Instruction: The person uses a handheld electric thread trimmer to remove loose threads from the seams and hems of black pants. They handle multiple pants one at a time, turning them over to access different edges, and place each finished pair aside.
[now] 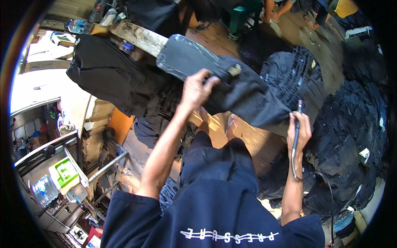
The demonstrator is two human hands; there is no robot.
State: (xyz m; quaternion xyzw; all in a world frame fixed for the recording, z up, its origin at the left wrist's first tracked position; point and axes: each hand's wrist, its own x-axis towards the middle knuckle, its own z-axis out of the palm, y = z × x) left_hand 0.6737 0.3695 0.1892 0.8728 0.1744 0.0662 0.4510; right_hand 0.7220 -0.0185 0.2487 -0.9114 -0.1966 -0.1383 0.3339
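A black garment (252, 97), which looks like a trouser leg, is pulled over a long board whose dark, plastic-wrapped end (186, 53) sticks out on the left. My left hand (197, 89) is closed on the garment's edge, beside the bare end of the board. A small pale patch (234, 70) shows on the cloth just right of it. In my right hand (302, 129) is a slim pen-shaped handpiece (297, 134), tip pointing up, next to the garment's right end. Its dark cable (331, 198) runs past my forearm toward the lower edge.
Dark garments lie in a large pile (347, 149) on the right. More black cloth (103, 70) hangs over the wooden beam (140, 37) at left. A metal frame (109, 167) and a water bottle (44, 190) stand lower left. Another person's feet (271, 17) show at the top.
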